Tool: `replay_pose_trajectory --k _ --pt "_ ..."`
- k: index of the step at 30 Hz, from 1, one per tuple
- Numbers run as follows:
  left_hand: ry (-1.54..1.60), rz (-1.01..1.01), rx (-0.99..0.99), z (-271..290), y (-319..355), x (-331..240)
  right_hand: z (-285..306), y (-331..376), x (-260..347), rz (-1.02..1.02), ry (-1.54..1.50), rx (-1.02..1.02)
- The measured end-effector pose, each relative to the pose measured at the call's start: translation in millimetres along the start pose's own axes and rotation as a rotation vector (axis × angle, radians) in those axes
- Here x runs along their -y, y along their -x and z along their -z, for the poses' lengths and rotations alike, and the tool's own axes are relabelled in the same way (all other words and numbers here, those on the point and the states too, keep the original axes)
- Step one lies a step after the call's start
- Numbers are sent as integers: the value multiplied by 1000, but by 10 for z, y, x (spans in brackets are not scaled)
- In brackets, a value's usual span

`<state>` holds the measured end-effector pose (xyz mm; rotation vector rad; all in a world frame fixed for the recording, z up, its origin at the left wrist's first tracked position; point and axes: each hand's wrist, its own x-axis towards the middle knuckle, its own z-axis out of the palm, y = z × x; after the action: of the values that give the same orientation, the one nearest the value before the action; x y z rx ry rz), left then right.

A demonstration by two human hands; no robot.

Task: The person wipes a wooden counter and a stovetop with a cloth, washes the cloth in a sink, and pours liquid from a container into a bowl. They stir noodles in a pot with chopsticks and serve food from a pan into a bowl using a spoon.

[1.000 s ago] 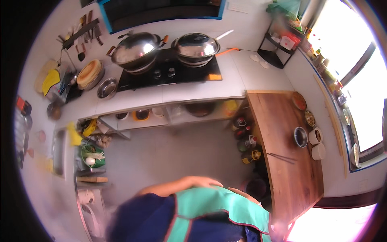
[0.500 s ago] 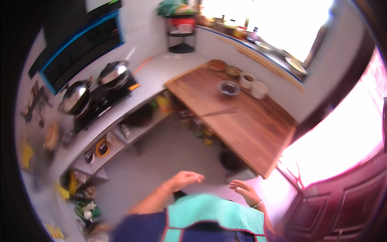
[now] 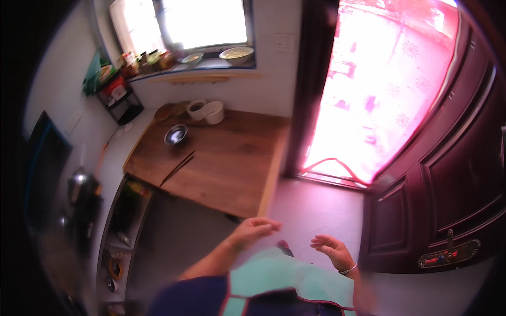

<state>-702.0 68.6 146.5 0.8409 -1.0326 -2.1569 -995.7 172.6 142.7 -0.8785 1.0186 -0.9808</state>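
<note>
My left hand [image 3: 258,230] hangs in the air in front of the apron, just off the near corner of the wooden table [image 3: 232,179]; its fingers are loosely bent and nothing shows in them. To the right, my right hand [image 3: 336,253] is raised with fingers apart, holding nothing, a bracelet [image 3: 348,269] on its wrist. Neither hand touches anything. On the table a pair of chopsticks [image 3: 177,168] lies near the left edge, and a metal bowl [image 3: 175,135] sits behind them. I wear a mint-green apron [image 3: 274,279] over dark blue clothing.
Two white containers [image 3: 213,112] stand at the table's back. A dark red door [image 3: 453,174] stands open beside a bright doorway [image 3: 363,95]. Bowls [image 3: 236,55] and bottles line the windowsill. A counter with shelves [image 3: 120,237] and a blurred pot [image 3: 79,181] is at left.
My view has swung to the right: the table now lies further left, and the doorway and door fill the right side. Both hands stay raised and hold nothing.
</note>
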Motion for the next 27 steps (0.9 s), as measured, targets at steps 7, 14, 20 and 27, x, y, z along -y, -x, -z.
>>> replay_pose_trajectory --k 7,14,20,27 --pt "-55 -42 200 -546 -1784 -375 1113 -225 743 49 -5 -37" --pt "-99 -115 406 -1126 -3332 -799 2222 -891 1251 152 -134 -149" --pt "13 -118 85 -970 -4169 -839 3308 -2138 1944 69 31 146" --pt "290 -310 41 -1119 -5171 -1110 4158 -3738 2891 104 55 560"
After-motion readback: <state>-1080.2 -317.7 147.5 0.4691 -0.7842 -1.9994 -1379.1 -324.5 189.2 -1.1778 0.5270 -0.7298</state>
